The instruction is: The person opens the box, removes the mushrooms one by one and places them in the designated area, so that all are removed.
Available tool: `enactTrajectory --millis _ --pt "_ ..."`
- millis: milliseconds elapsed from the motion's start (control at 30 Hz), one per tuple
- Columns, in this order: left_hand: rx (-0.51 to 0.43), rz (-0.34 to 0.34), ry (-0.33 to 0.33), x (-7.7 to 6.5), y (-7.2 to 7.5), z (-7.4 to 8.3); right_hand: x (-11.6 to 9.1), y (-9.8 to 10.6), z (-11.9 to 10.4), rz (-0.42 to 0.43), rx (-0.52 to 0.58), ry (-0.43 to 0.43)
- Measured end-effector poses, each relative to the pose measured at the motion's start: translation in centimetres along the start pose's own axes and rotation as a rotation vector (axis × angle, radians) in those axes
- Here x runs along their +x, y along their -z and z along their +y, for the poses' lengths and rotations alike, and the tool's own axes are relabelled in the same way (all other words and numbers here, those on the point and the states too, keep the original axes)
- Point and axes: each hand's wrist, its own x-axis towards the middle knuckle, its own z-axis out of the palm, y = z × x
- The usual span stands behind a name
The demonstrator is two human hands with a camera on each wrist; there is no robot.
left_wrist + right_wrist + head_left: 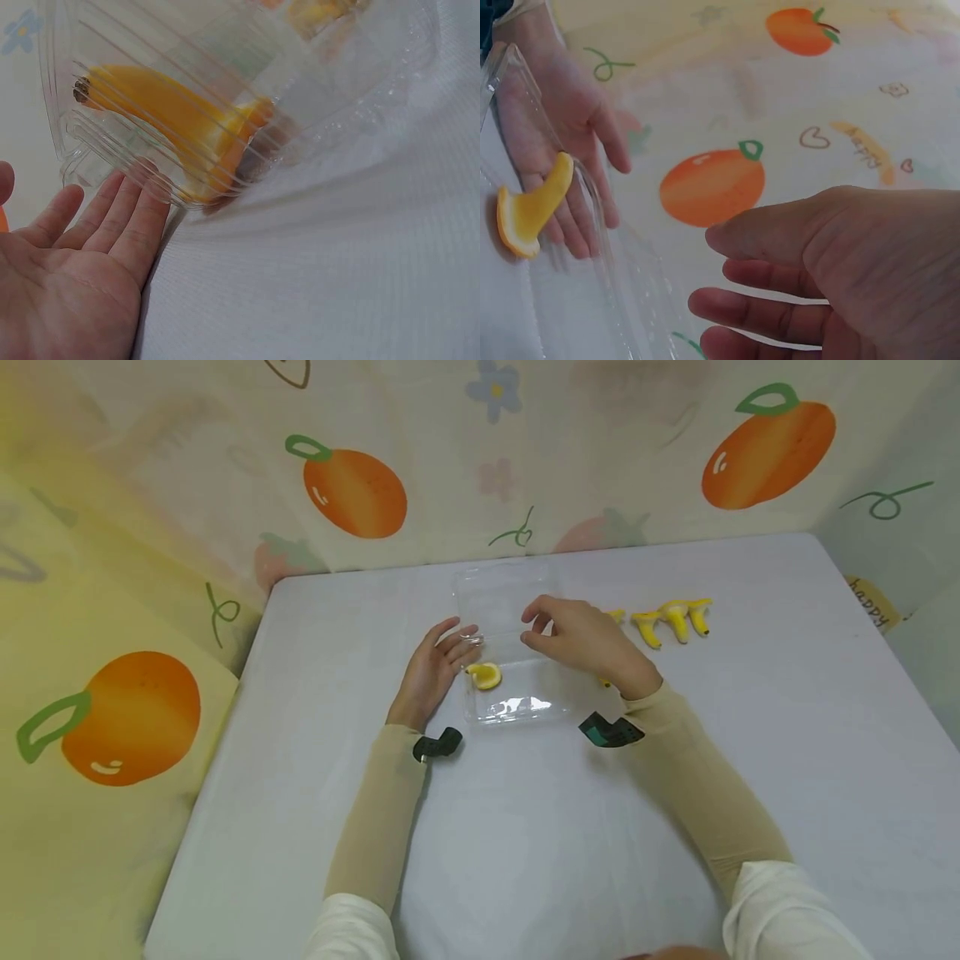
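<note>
A clear plastic clamshell box (517,708) lies with its lid (491,593) folded back. In its left end sits a small curved yellow banana-like piece (489,677), with a dark tip and a pale flared end in the left wrist view (161,101). My left hand (429,681) is beside the box, palm turned up, its straight fingers (142,225) right at the ribbed plastic wall. Over the box hovers my right hand (585,639), fingers loosely bent. In the right wrist view, nothing is between its thumb (765,232) and fingers.
Several more yellow banana-like pieces (677,622) lie in a row at the right of the box, partly hidden behind my right hand. A white cloth (480,843) covers the table. Fruit-printed curtains (450,460) hang behind its far edge and at the sides.
</note>
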Motion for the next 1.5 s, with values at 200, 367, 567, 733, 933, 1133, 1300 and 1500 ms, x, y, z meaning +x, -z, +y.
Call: enactTrajectory --millis 200,367,567,733,933,1133,1300,1500 --pt "0.008 0.003 0.002 0.0 0.0 0.0 0.8 -0.7 -0.8 -0.038 -0.044 0.043" --pt "0.005 -0.003 0.001 0.0 0.1 0.0 1.3 -1.4 -1.1 -0.063 -0.061 0.055" --pt "0.024 -0.007 -0.003 0.0 0.1 0.0 1.9 -2.5 -1.4 -0.088 -0.077 0.078" --pt "0.024 -0.013 -0.006 0.0 0.2 -0.1 2.2 -3.4 -1.7 -0.117 -0.090 0.079" --pt "0.041 -0.024 -0.015 0.1 0.4 -0.2 2.6 -4.3 -2.0 -0.136 -0.107 0.092" --pt "0.027 -0.024 -0.014 0.0 0.4 -0.2 3.0 -5.5 -1.9 -0.166 -0.105 0.102" --pt "0.008 -0.036 -0.021 0.1 0.4 -0.2 3.2 -6.1 -1.7 -0.196 -0.105 0.118" --pt "-0.002 -0.046 -0.028 0.2 0.4 -0.1 3.3 -6.7 -1.9 -0.216 -0.129 0.132"
